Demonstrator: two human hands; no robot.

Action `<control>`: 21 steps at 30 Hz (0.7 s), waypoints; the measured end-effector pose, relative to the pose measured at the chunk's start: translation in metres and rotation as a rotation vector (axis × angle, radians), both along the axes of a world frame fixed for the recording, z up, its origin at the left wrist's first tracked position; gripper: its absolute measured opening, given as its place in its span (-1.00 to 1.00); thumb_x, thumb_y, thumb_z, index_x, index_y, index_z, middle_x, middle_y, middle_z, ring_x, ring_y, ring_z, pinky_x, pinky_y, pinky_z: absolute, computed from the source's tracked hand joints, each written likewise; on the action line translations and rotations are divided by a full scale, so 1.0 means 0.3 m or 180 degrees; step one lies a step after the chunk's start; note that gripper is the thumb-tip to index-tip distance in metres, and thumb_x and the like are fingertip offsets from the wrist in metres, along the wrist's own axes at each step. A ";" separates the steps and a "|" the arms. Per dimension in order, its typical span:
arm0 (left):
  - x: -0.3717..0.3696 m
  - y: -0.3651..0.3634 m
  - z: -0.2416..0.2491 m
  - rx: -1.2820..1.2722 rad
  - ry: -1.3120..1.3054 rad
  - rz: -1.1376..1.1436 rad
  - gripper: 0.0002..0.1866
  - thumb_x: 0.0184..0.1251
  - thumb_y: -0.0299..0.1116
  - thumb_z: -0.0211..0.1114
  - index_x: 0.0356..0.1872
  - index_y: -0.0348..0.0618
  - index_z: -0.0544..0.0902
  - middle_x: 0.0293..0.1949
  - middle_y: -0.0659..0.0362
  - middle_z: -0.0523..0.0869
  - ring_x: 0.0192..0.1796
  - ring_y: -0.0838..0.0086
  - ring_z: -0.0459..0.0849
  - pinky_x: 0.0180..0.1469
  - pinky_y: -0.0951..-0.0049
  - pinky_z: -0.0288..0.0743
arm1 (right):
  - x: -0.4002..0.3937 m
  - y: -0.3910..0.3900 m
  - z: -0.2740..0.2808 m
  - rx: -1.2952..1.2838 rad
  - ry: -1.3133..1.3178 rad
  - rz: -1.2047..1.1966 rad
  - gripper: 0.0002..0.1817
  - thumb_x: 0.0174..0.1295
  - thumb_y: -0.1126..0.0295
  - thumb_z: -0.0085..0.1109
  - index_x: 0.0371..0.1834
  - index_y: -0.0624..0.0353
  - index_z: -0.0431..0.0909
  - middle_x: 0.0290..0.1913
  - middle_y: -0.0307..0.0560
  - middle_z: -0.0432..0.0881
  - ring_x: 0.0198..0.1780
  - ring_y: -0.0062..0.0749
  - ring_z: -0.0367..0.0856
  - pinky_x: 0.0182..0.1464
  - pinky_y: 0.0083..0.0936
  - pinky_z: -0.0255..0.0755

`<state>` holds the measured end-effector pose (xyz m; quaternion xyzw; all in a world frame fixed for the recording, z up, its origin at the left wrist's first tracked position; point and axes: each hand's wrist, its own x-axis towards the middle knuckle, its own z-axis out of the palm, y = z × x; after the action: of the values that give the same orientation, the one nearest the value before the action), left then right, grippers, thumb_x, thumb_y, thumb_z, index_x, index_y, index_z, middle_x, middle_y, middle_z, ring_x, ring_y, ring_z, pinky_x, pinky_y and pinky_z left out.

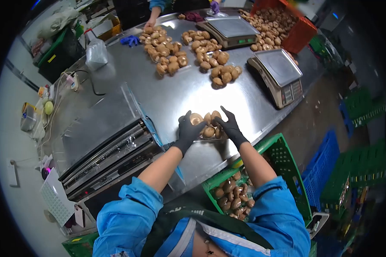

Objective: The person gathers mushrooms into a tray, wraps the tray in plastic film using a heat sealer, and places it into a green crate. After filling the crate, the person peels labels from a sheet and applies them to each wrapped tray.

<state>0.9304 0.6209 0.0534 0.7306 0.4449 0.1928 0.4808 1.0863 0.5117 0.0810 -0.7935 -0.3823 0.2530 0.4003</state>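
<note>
Both gloved hands cup a small heap of shiitake mushrooms (206,125) on the steel table (176,92): the left hand (188,130) and the right hand (230,125) press in, fingers half spread, so the heap stays together. Beyond them lie loose mushroom piles (188,51) beside two scales (278,75).

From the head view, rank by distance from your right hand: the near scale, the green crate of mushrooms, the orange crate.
From the right hand:
1. Green crate of mushrooms, just below the table edge.
2. Near scale, up and right on the table.
3. Orange crate, at the far end.
</note>
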 end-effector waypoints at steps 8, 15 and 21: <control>-0.502 0.285 0.475 0.1693 -0.1292 0.0827 -0.27 -0.06 -0.20 0.42 0.10 -0.31 0.27 0.02 -0.06 0.41 0.05 0.24 0.44 0.09 0.33 0.32 | -0.418 0.446 0.460 0.1601 -0.0690 0.0742 -0.48 0.11 0.02 0.12 0.12 -0.02 0.42 0.17 0.18 0.22 0.15 -0.02 0.30 0.16 -0.32 0.23; -1.182 0.569 0.383 0.1067 -0.0419 0.1492 -0.32 0.03 -0.06 0.33 0.09 -0.31 0.34 -0.03 -0.05 0.50 0.02 0.21 0.49 0.08 0.36 0.35 | -1.027 0.868 0.383 0.0409 0.1459 0.1715 -0.33 0.08 -0.24 -0.08 0.07 0.05 0.46 0.15 0.19 0.34 0.23 0.02 0.22 0.25 -0.27 0.08; -1.315 0.555 0.376 0.0974 -0.0088 0.1361 -0.27 0.11 -0.04 0.25 0.22 -0.24 0.23 0.15 -0.12 0.36 0.24 0.10 0.29 0.25 0.32 0.14 | -1.110 0.792 0.492 0.0251 0.1791 0.1729 -0.19 0.14 -0.24 -0.16 0.31 0.13 0.12 0.32 0.04 0.16 0.33 -0.22 0.11 0.29 -0.44 -0.01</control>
<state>0.5359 0.7874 0.1661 0.6814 0.5483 0.3650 0.3191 0.7534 0.7491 0.2286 -0.5470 -0.4632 0.5424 0.4382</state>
